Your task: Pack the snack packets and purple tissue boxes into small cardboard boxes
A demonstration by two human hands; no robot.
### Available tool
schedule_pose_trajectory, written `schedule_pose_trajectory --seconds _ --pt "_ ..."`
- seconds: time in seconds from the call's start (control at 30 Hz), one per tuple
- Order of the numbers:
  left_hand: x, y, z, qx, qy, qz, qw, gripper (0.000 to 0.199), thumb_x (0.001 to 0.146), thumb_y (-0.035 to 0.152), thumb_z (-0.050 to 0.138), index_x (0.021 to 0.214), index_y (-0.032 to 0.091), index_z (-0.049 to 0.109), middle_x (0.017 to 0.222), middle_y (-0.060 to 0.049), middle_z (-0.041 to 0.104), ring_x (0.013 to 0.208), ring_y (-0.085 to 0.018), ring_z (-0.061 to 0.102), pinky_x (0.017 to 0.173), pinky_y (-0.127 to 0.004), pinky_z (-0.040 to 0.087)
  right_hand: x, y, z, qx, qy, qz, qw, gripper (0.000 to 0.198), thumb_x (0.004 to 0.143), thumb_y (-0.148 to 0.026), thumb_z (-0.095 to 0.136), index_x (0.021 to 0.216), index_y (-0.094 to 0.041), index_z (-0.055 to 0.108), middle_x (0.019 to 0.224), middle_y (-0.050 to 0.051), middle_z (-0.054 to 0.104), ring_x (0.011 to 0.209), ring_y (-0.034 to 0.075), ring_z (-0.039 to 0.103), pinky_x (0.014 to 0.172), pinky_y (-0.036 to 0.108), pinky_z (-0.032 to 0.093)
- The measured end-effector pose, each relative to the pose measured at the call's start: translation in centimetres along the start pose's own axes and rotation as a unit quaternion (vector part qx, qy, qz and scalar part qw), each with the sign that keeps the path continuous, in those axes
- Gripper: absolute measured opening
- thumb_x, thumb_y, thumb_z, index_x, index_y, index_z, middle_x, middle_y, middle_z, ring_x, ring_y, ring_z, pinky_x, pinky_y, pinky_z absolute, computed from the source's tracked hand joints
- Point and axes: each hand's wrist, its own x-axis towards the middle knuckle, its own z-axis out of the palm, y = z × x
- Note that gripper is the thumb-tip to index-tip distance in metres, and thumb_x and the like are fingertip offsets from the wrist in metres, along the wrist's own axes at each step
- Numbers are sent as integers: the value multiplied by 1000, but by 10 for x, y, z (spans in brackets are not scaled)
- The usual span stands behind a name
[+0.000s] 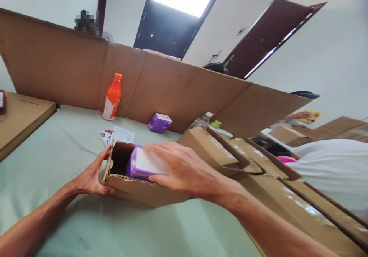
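An open-topped cardboard box [143, 192] stands on the pale green table cover in front of me. My left hand [90, 176] grips its left end, thumb on the near side and fingers round the far side. My right hand [184, 168] is closed over a purple and white tissue pack [145, 163], which sits partly inside the box opening. The pack's right part is covered by my fingers. The left part of the box's inside is dark. Just beyond the box lie a white paper [123, 134] and a red-and-white packet [106, 135].
An orange bottle [113, 98] and another purple pack [160, 123] stand before a cardboard partition [172, 84]. Clear bottles [201, 122] and cardboard boxes [273, 188] fill the right side. A person in white [333, 168] is at far right. Another flat box [23, 115] lies left.
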Motion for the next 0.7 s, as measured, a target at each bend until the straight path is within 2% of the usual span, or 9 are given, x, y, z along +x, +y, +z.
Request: schedule_pose_trajectory --seconds 0.1,0.23,0.3,0.47,0.63,0.7 --pt "-1 -1 3 -12 0 -6 1000 136 71 68 87 170 28 3 177 -16 15 159 -47 24 130 -66 23 22 -9 21 34 -54 -4 998 45 86 -27 74 130 -22 68 130 12 74 115 32 70 98 45 54" --pt "-3 -6 5 -3 11 6 1000 137 71 72 86 170 28 3 177 -16 17 160 -46 21 131 -65 18 37 -5 48 79 -143 -27 986 56 88 -25 73 142 -20 60 138 14 69 129 34 64 108 49 50" --pt "-3 -9 6 -2 12 11 1000 136 71 72 86 170 27 4 176 -16 17 160 -46 20 132 -65 16 39 -3 54 85 -176 -33 980 55 90 -24 70 143 -19 58 137 15 68 130 34 62 109 49 49" --pt "-4 -8 6 14 16 19 1000 132 74 67 86 170 27 6 175 -15 19 159 -46 23 131 -65 18 45 -9 53 75 -165 -8 984 46 90 -19 67 136 -18 59 135 15 65 126 34 62 107 49 48" --pt "-4 -9 5 24 17 14 999 132 73 67 86 170 28 6 176 -14 18 160 -47 20 132 -64 17 51 -5 50 134 -224 -12 965 49 94 -29 69 140 -18 57 139 15 64 129 33 61 110 49 49" --pt "-5 -11 5 27 17 12 999 131 74 67 85 170 28 5 177 -14 15 160 -49 19 132 -65 15 46 0 44 162 -211 -37 963 47 99 -34 66 143 -18 58 146 15 62 135 31 59 115 48 47"
